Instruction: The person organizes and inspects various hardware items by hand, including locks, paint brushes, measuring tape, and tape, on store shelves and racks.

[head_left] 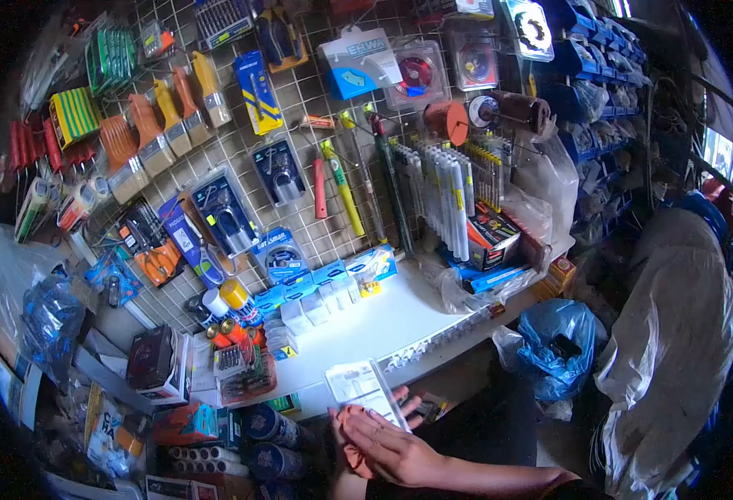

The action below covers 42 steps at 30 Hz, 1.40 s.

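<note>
Low in the middle of the head view, a flat, pale package (pixel 356 385) with a clear cover is tilted in front of me. My left hand (pixel 343 477) supports it from below, with fingertips showing past its right edge; most of this hand is hidden. My right hand (pixel 396 450) lies across the package's lower part, fingers together, pressing an orange-brown cloth (pixel 355 454) against it. Just beyond the package is a white shelf (pixel 316 354) with several small clear boxes (pixel 293 317) along its back.
A wire grid (pixel 304 221) behind the shelf carries paintbrushes (pixel 150 125), padlock packs (pixel 280 171) and blister-packed discs (pixel 416 73). Spray cans (pixel 235 293) stand at the shelf's left. A blue plastic bag (pixel 556 342) and a grey sheet (pixel 675 308) are to the right.
</note>
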### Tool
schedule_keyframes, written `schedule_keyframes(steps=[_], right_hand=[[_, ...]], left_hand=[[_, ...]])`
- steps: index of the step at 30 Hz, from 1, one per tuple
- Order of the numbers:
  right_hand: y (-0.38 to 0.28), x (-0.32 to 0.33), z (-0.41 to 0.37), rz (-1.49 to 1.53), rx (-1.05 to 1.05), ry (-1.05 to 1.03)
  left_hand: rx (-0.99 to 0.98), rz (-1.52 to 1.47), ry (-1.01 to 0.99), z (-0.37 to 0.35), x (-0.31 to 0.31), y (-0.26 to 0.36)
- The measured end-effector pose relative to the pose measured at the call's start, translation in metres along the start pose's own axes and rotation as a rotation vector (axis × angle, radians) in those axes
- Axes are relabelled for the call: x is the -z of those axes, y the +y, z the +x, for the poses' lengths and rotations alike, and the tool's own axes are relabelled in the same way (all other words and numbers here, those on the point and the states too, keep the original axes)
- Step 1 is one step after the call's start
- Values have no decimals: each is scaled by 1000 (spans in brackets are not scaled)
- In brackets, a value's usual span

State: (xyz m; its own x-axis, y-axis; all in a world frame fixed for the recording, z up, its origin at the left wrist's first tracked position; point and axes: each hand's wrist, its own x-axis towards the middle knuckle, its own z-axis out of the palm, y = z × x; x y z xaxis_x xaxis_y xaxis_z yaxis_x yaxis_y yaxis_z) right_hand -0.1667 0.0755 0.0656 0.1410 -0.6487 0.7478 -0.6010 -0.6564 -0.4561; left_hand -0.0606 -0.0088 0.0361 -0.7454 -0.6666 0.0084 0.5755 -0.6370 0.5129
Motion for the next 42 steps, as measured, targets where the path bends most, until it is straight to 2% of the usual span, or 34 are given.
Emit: schedule_keyframes(steps=[3, 7, 8, 11, 12, 13, 14, 17, 19, 21, 23, 24, 26, 29, 31, 32, 33, 34, 36, 37, 40, 42], right_hand=[[3, 15, 26, -93, -71, 97], [13, 42, 34, -243, -113, 96], [18, 41, 29, -229, -125, 117], [22, 31, 10, -218, 3, -13], [18, 18, -1, -108, -38, -91], [10, 9, -4, 31, -14, -70], [-6, 11, 3, 46, -36, -68], [-10, 14, 23, 112, -101, -41], [10, 17, 27, 52, -84, -1], [16, 30, 39, -154, -120, 26], [19, 35, 39, -147, -125, 96], [26, 28, 32, -210, -132, 42], [22, 17, 17, -126, -122, -19], [-7, -3, -7, 105, -50, -16], [-18, 1, -3, 69, -45, -38], [-13, 4, -1, 79, -72, -74], [-7, 4, -1, 89, -98, -111], [21, -17, -13, 9, -124, -107], [27, -8, 4, 121, -280, 64], [33, 7, 18, 168, -221, 176], [40, 25, 24, -107, -125, 150], [37, 6, 3, -15, -139, 102]], left_hand=[[-55, 168, 94, -19, 8, -14], [-81, 258, 138, -37, 8, -13], [-89, 266, 137, -38, 7, -10], [-131, 278, 99, -24, -11, 5], [-140, 274, 79, -18, -18, 9], [-174, 344, 156, -15, -25, 9], [-158, 309, 133, -13, -23, 6], [-146, 193, 100, -5, -5, -15], [-176, 211, 131, -8, 6, -28], [-207, 264, 169, -12, 18, -33], [-227, 320, 214, -16, 29, -36], [-227, 343, 232, -15, 34, -33], [-248, 379, 255, -17, 38, -23], [-200, 304, 171, -11, 22, -3], [-93, 178, 47, -12, 7, 6], [-20, -216, -202, -10, 7, -3], [-48, -172, -145, -9, 11, -14], [-119, 6, 13, -11, 16, -26], [-155, 152, 129, -15, 26, -45], [-175, 205, 161, -16, 32, -50], [-219, 343, 217, -18, 48, -50], [-304, 475, 227, -13, 59, -33]])
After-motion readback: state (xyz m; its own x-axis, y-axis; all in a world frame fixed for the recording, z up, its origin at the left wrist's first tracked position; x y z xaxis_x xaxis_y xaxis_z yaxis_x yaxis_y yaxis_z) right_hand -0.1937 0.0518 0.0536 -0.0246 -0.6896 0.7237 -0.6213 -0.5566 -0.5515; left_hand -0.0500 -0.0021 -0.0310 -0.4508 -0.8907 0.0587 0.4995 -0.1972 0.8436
